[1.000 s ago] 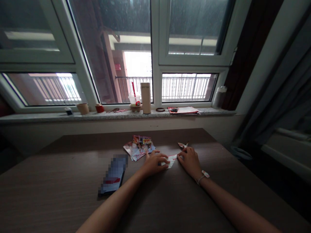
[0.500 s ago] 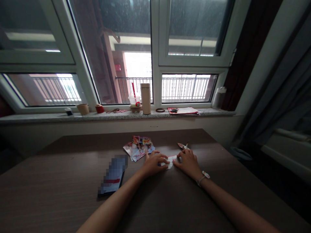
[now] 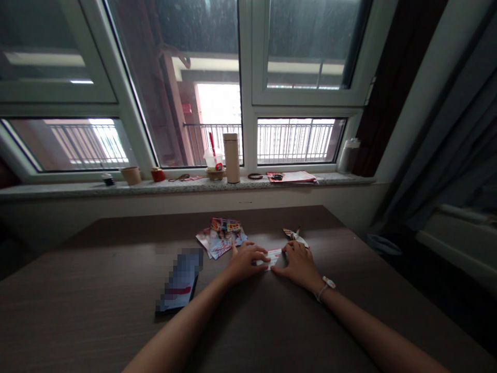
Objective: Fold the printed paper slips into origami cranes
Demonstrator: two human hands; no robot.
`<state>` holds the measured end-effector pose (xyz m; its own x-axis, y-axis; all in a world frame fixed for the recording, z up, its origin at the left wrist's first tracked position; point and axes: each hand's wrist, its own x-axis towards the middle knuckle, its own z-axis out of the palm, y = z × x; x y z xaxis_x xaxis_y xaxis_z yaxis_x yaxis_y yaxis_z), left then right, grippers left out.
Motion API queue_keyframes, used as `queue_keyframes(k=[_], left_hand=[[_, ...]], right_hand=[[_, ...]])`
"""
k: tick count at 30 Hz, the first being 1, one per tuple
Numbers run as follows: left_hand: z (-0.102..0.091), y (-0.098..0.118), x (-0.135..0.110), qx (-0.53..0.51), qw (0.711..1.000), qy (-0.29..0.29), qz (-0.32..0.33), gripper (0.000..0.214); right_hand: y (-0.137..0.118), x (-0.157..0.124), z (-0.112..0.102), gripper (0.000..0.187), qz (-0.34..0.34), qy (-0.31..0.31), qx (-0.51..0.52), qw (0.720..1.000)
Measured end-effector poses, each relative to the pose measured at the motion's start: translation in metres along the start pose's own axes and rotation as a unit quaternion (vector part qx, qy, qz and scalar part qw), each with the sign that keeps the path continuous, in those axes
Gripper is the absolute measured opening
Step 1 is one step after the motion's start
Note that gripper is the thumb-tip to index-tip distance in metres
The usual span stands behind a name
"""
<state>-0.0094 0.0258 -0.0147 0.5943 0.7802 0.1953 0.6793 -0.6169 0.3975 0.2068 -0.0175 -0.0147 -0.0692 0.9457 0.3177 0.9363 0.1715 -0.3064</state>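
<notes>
A small piece of white paper (image 3: 275,254) with red print lies on the dark table between my hands. My left hand (image 3: 245,264) holds its left end with curled fingers, which hide that end. At the other end, the thumb and fingers of my right hand (image 3: 300,263) are on the paper. Just beyond my right hand rests a folded paper figure (image 3: 294,234), partly hidden by the fingers. Colourful printed sheets (image 3: 222,241) lie in a loose pile past my left hand.
A phone (image 3: 180,287) lies left of my left forearm on the table (image 3: 97,290). Along the windowsill (image 3: 186,185) stand a beige flask (image 3: 232,158), a paper cup (image 3: 131,175), a plastic cup with a red straw (image 3: 213,158), scissors (image 3: 275,177) on papers and a clear bottle (image 3: 348,156).
My right thumb has shifted slightly left along the near edge of the paper. The paper looks flatter, and more of its red print shows. My left hand has hardly moved.
</notes>
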Motion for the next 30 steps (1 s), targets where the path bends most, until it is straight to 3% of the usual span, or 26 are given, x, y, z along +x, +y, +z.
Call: queue_keyframes(k=[8, 13, 18, 24, 30], left_hand=[[0.0, 0.001, -0.001, -0.004, 1.0, 0.002, 0.002, 0.024], [-0.003, 0.005, -0.002, -0.003, 1.0, 0.006, -0.016, 0.025], [-0.004, 0.006, -0.002, 0.005, 0.999, 0.014, -0.029, 0.026], [-0.003, 0.005, -0.002, 0.004, 0.999, 0.014, -0.028, 0.024], [-0.003, 0.003, -0.001, 0.017, 0.999, 0.004, -0.028, 0.025]], right_hand=[[0.009, -0.001, 0.007, 0.056, -0.012, 0.01, 0.02, 1.0], [0.012, 0.0, 0.006, 0.039, 0.004, 0.022, 0.059, 0.998], [0.011, -0.001, 0.002, 0.02, -0.045, 0.0, 0.107, 0.993], [0.01, -0.002, 0.001, 0.017, -0.078, -0.001, 0.133, 0.988], [0.008, -0.001, 0.001, 0.02, -0.03, 0.003, 0.12, 0.992]])
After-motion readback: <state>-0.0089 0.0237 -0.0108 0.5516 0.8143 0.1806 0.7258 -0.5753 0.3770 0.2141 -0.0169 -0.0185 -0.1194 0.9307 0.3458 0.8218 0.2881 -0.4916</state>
